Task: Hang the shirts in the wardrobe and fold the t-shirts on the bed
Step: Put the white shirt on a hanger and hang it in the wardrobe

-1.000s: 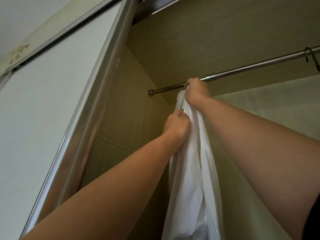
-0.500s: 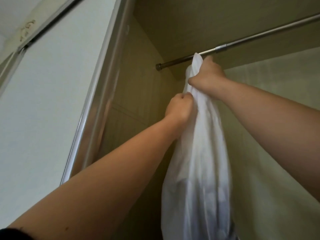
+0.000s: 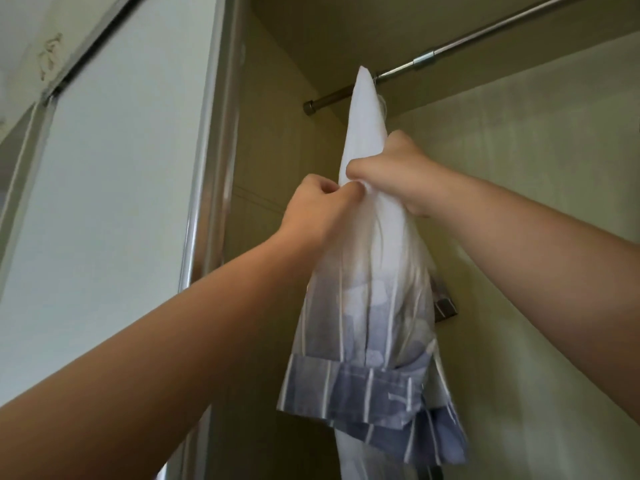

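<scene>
A white shirt with blue-and-white striped lower part hangs from the metal wardrobe rail, its top right at the rail; the hanger is mostly hidden by the cloth. My left hand pinches the white fabric on its left side, a good way below the rail. My right hand grips the bunched fabric from the right at about the same height. The two hands nearly touch. The striped cuff and hem dangle below my arms.
The sliding wardrobe door with its metal frame stands close on the left. The wardrobe's wooden side wall and pale back wall enclose the shirt. A small metal fitting sits on the back wall behind the shirt.
My right hand has slid down from the rail along the shirt. My left hand holds lower too. The shirt now hangs from the rail, and its striped lower part has come into view.
</scene>
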Tool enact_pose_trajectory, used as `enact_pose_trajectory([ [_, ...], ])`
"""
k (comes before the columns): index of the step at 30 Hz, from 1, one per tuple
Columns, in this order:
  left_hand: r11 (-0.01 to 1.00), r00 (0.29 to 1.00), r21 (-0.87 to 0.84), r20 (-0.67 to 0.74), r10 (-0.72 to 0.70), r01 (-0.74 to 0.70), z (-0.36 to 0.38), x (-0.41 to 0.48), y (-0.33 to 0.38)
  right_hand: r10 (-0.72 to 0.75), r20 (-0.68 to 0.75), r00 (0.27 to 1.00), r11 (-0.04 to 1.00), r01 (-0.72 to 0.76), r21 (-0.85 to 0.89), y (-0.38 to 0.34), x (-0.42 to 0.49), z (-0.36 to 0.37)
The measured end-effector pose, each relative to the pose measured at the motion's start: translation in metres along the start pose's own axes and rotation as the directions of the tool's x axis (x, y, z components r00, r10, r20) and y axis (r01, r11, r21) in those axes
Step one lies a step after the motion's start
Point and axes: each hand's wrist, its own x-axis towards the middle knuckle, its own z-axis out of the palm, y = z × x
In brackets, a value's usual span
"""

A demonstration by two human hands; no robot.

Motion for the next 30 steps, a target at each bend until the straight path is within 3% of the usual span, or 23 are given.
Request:
enact_pose_trajectory([
  [3, 0.997, 0.995, 0.064, 0.094, -0.037, 0.031, -0.013, -0.009, 0.012, 0.024, 0.017, 1.000, 1.000, -0.024, 0.007, -0.005, -0.013, 0.000],
  [10, 0.951, 0.928, 0.202, 0.243, -0.281, 0.236, -0.046, -0.030, 0.023, 0.054, 0.049, 0.997, 0.998, -0.052, -0.042, -0.019, -0.041, 0.003],
  [16, 0.913, 0.982, 0.394, 0.105, -0.159, 0.106, -0.091, -0.042, 0.036, 0.094, 0.081, 0.992, 0.994, -0.098, 0.048, -0.030, -0.069, 0.017],
  [20, 0.868, 0.990, 0.494, 0.086, -0.111, 0.055, -0.123, -0.048, 0.050, 0.086, 0.132, 0.988, 0.993, -0.096, 0.071, -0.041, -0.093, 0.030],
  [25, 0.833, 0.967, 0.533, 0.097, -0.234, 0.148, -0.158, -0.058, 0.061, 0.008, 0.207, 0.978, 0.993, -0.032, 0.111, -0.058, -0.113, 0.051],
  [30, 0.794, 0.937, 0.545, 0.039, -0.346, 0.270, -0.183, -0.065, 0.067, -0.055, 0.288, 0.956, 0.998, 0.061, -0.010, -0.071, -0.125, 0.068],
])
